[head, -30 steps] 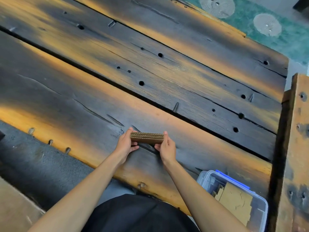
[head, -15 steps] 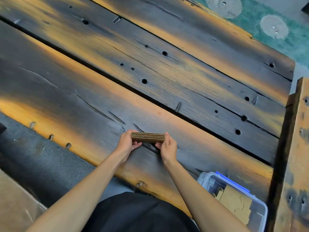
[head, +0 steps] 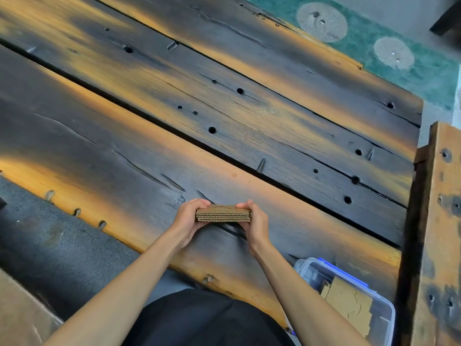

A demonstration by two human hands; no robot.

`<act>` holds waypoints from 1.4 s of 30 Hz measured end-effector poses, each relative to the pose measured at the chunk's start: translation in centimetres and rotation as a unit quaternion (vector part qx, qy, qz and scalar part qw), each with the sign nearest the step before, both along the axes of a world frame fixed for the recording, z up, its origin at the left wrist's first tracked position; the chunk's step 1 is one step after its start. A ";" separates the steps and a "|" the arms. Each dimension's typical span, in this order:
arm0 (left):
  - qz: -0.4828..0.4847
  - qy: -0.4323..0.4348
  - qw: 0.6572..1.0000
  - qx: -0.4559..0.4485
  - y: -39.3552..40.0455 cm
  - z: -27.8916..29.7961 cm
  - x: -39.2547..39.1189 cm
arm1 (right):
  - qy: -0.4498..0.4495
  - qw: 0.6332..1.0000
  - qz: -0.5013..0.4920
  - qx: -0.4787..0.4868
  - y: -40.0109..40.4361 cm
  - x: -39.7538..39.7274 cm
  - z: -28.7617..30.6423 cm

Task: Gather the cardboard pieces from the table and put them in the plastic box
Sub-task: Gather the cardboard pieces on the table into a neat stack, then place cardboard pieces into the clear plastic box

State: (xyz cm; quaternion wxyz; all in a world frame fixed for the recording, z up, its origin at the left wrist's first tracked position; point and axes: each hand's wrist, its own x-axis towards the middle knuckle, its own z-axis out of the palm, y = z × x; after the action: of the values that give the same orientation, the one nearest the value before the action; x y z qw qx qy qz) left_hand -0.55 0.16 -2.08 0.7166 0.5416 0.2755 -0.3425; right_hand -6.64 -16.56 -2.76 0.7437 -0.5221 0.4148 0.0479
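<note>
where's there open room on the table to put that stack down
Nearly all the table is bare: the planks beyond both hands, and the near plank left of the left hand up to the edge. The only crowded spot is the near right corner, where the plastic box sits already holding cardboard. Both hands grip the cardboard stack, right hand nearest the box.

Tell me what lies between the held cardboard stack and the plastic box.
In the head view, only bare table and the right forearm separate the cardboard stack from the plastic box.

My table (head: pixel 149 136) is charred black streaked amber; the cardboard pieces (head: pixel 222 214) are tan, the plastic box (head: pixel 384 328) clear with blue trim.
</note>
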 end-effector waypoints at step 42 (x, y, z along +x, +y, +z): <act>-0.496 -0.060 0.865 -0.041 -19.5 4.9 -15.5 | 0.011 0.953 -0.298 -0.049 -11.3 -25.8 3.6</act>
State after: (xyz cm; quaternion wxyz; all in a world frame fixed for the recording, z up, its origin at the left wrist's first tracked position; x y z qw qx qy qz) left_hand -16.08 -19.33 2.87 0.4887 0.5963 -0.0872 -0.6309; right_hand -32.48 -27.86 0.82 0.6931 -0.4097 0.5614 -0.1911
